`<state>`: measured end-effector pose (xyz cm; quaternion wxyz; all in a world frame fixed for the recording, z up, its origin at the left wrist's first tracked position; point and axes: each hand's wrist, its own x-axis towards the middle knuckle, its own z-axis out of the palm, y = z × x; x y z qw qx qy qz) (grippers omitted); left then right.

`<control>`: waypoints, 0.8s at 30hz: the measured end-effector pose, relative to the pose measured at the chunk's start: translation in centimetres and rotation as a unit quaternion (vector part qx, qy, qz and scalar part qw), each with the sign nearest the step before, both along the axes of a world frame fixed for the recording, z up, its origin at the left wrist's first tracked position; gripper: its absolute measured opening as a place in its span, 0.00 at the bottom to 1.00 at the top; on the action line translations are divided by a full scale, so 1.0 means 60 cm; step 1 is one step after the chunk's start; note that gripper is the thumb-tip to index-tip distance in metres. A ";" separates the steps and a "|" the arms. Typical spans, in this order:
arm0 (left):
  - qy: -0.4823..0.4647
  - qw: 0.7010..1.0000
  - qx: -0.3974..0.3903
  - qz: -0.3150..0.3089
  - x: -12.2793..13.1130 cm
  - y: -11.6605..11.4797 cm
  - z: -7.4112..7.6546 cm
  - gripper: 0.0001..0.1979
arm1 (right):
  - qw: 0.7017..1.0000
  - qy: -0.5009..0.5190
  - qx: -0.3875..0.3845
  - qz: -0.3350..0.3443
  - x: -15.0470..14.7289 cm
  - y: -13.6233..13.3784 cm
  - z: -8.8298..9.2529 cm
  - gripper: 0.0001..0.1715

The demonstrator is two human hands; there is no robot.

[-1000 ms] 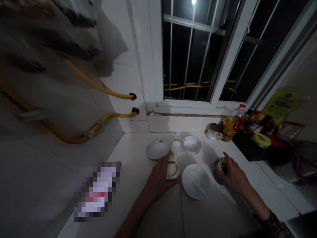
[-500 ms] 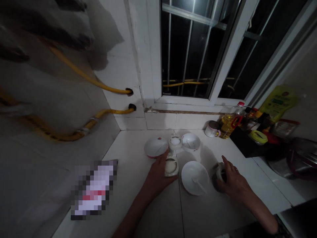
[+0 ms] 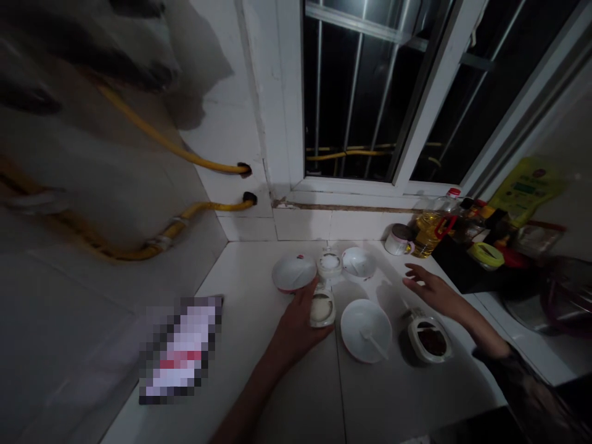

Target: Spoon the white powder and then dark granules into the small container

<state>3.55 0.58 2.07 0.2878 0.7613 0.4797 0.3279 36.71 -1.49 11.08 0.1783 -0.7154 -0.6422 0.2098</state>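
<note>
My left hand (image 3: 296, 327) is wrapped around a small clear seasoning jar (image 3: 322, 309) with white contents, standing on the counter. My right hand (image 3: 432, 293) is empty, its fingers stretched out to the left. Just below it stands a second seasoning jar (image 3: 432, 344) filled with something dark red, apart from the fingers. Between the two jars is a white bowl (image 3: 354, 327) with a white spoon (image 3: 374, 344) in it. Behind my left hand are another white bowl (image 3: 289, 274), a third seasoning jar (image 3: 330, 262) with white contents, and a further bowl (image 3: 365, 262).
Along the back right are a lidded mug (image 3: 398, 240), an oil bottle (image 3: 428, 231) and a black rack (image 3: 453, 265) of condiments. A metal pot (image 3: 531, 311) sits at the right. Yellow pipes (image 3: 185, 151) run along the left wall. A blurred-out flat item (image 3: 185, 351) lies at left.
My right hand has let go of the dark red jar and moved up and back; that jar now sits slightly further right. My left hand stays on its jar.
</note>
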 end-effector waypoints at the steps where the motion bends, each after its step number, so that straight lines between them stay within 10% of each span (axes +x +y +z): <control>1: 0.002 1.000 0.000 0.001 0.000 0.000 0.000 0.47 | 0.999 0.039 -0.030 0.006 -0.006 0.035 -0.001 0.29; 10: 0.012 1.000 0.007 0.001 0.000 0.000 -0.001 0.48 | 0.986 0.091 -0.137 -0.012 -0.079 0.219 -0.057 0.17; 24: 0.013 1.000 0.025 0.006 0.000 0.004 -0.005 0.46 | 0.985 0.031 -0.145 -0.092 0.114 0.108 -0.044 0.21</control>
